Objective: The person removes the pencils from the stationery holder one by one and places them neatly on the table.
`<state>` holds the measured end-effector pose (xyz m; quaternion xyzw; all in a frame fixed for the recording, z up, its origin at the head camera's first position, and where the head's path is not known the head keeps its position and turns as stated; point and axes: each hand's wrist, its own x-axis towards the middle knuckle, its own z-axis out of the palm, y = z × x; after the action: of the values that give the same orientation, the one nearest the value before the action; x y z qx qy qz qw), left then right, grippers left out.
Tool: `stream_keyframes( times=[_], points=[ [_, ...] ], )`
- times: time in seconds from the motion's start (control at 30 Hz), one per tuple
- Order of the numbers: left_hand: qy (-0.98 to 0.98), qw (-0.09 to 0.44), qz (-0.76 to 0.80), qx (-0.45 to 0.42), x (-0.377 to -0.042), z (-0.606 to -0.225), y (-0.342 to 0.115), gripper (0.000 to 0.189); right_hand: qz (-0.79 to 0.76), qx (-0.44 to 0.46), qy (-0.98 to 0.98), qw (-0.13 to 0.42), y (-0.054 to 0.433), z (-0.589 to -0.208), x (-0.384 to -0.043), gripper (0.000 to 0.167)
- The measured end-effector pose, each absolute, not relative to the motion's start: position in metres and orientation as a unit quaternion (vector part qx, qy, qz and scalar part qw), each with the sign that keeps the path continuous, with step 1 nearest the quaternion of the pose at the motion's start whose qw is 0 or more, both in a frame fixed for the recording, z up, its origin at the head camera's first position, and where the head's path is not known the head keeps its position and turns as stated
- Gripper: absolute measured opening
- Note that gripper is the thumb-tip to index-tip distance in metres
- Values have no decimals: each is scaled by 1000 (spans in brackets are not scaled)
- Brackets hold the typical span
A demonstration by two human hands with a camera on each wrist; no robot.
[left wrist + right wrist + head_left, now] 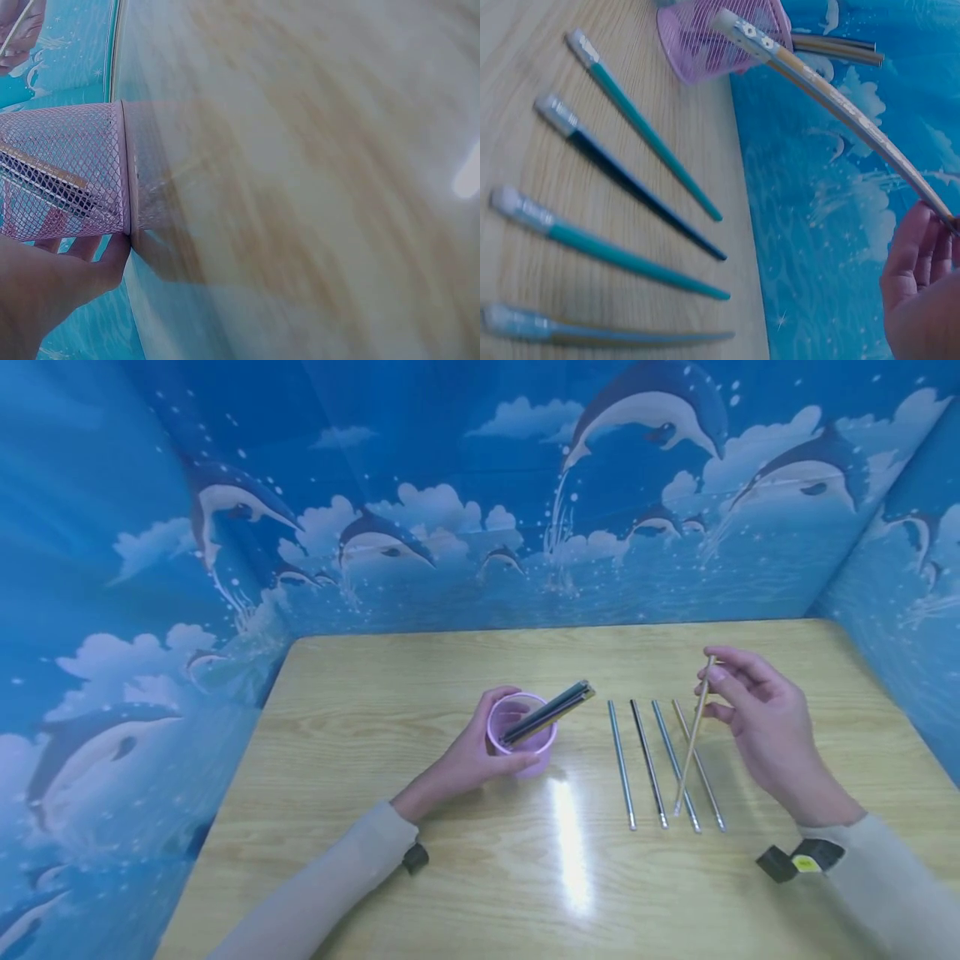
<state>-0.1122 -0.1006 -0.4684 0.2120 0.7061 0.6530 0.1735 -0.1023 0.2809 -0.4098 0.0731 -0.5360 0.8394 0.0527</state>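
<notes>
My left hand (474, 758) grips a pink mesh pencil cup (534, 762) on the table, its thumb and fingers around the sides. A bundle of dark pencils (551, 712) leans out of the cup toward the right. With thumb and fingertips, my right hand (772, 735) pinches a gold-coloured pencil (696, 727) near its upper end. The white eraser end (724, 21) of that pencil points down, above the table in the right wrist view. Several pencils, among them a teal pencil (652, 139) and a dark blue pencil (641, 187), lie in a row between my hands.
The wood-grain table (360, 693) has a bright light reflection near its front middle. Behind it and at both sides hangs a blue curtain (450, 577) printed with dolphins and clouds. Dark straps with small boxes sit on both wrists.
</notes>
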Motion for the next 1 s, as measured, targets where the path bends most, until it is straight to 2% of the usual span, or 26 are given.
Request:
stream_keyframes(
  times=[0.33,0.53,0.67,0.8,1.0],
  points=[
    [704,173,655,212,-114,-470,-101,92,788,9,-615,-25,318,-425,-119,27],
    [710,177,649,207,-112,-469,-102,92,680,-19,-730,-69,339,-438,-127,24],
    [710,177,650,206,-113,-469,-101,94,584,-17,-806,-95,347,-448,-134,36],
    [712,173,648,207,-113,-469,-101,94,514,-8,-852,-99,349,-455,-140,50],
    [710,172,650,208,-113,-470,-101,93,424,7,-901,-91,346,-463,-147,44]
  ],
)
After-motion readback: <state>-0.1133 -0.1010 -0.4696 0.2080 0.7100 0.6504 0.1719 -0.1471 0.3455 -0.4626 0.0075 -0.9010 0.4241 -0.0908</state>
